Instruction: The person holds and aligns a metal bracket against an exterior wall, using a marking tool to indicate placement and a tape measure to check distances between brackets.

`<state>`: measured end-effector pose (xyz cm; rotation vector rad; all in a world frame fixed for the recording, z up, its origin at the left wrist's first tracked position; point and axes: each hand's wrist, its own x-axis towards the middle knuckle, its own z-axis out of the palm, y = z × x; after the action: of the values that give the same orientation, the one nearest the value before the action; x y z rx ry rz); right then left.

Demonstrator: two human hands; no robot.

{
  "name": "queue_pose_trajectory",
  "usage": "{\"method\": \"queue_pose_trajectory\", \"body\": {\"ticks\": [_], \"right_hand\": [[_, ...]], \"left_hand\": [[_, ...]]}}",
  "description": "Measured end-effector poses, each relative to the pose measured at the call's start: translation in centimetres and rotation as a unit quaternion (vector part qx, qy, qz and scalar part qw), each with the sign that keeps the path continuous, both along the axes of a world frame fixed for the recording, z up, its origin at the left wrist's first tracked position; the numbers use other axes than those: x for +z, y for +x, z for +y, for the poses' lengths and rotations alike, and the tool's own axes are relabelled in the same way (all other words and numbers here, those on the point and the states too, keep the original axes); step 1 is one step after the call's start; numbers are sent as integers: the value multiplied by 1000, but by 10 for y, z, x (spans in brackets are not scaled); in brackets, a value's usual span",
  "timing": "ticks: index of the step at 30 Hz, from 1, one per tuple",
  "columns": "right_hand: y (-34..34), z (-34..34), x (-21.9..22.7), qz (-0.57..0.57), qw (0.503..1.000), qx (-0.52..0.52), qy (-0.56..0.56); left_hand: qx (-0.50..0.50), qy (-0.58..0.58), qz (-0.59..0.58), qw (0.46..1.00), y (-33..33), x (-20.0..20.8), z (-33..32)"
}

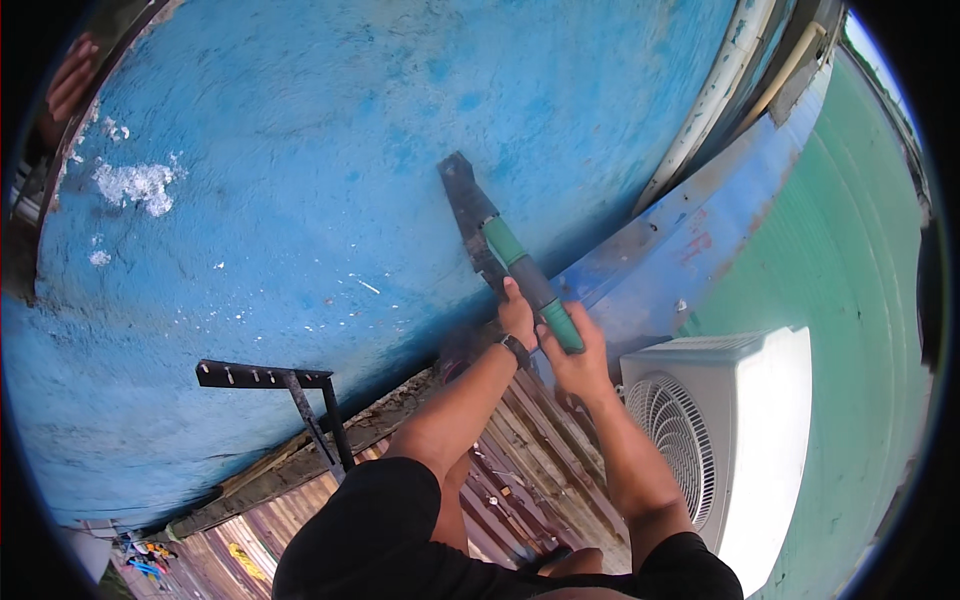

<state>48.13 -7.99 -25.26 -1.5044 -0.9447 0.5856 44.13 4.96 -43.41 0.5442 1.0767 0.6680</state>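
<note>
Both my hands hold a long scraper with a green and grey handle (pixel 528 277). Its dark flat blade (pixel 466 218) rests against the blue painted wall (pixel 300 180). My left hand (pixel 516 315), with a dark wristband, grips the handle close to the blade. My right hand (pixel 577 358) is wrapped around the lower green end of the handle. White patches of bare plaster (pixel 135 185) show where paint has come off at the upper left of the wall.
A black metal bracket (pixel 270 380) sticks out of the wall at lower left. A white outdoor air-conditioner unit (pixel 725 430) sits to my right beside a green wall (pixel 860 280). Rusty corrugated roofing (pixel 520 470) lies below me.
</note>
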Motion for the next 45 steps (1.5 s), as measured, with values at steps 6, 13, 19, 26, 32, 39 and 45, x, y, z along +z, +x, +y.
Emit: {"method": "queue_pose_trajectory", "body": {"ticks": [6, 13, 19, 26, 32, 39, 45], "right_hand": [[2, 2, -4, -23, 1000, -16, 2], [-7, 6, -17, -58, 997, -42, 31], [-18, 11, -9, -35, 998, -40, 44], [-15, 21, -12, -1, 998, -41, 43], [-41, 59, -22, -151, 978, -118, 79], [-13, 42, 11, 19, 999, -46, -1], [-18, 38, 2, -25, 996, -68, 49]], "left_hand": [[-1, -12, -20, 1000, 3, -9, -3], [2, -80, -75, 994, 2, -8, 0], [4, -112, -93, 989, -16, -16, 14], [-53, -52, -88, 993, 0, 4, 6], [-75, -33, -117, 990, -20, 33, -3], [-79, -17, -131, 988, -6, 42, -3], [-91, -19, -152, 984, -8, 55, -8]]}}
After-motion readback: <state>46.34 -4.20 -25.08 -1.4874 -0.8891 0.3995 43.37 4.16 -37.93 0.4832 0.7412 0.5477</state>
